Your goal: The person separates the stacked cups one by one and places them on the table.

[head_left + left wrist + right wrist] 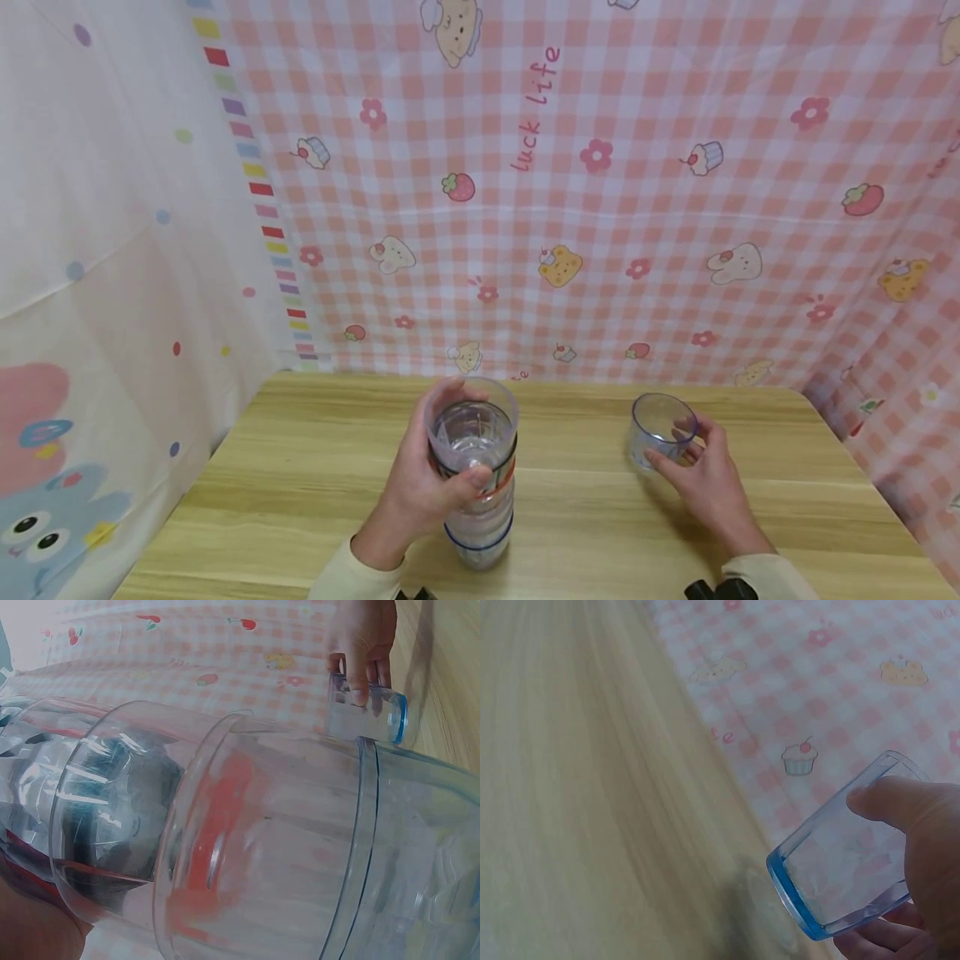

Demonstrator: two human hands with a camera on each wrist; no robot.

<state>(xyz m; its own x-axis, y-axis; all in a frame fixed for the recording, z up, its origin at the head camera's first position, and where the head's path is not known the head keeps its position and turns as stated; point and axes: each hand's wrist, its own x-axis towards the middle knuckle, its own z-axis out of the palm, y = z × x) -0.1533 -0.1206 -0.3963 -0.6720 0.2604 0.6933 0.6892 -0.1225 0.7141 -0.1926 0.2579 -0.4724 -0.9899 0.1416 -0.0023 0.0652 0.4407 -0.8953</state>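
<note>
- The desk [315,467] is bare along its left edge and in the near left corner; a hand can pass there freely.
- The stack of cups [476,475], held by the left hand [420,492], stands high near the middle of the near edge and blocks a straight path across.
- The small cup [660,429], held by the right hand [705,479], stands toward the far right.
- Between stack and small cup there is an open strip of desk.
- The cloth [600,208] closes the far edge and both sides.
</note>
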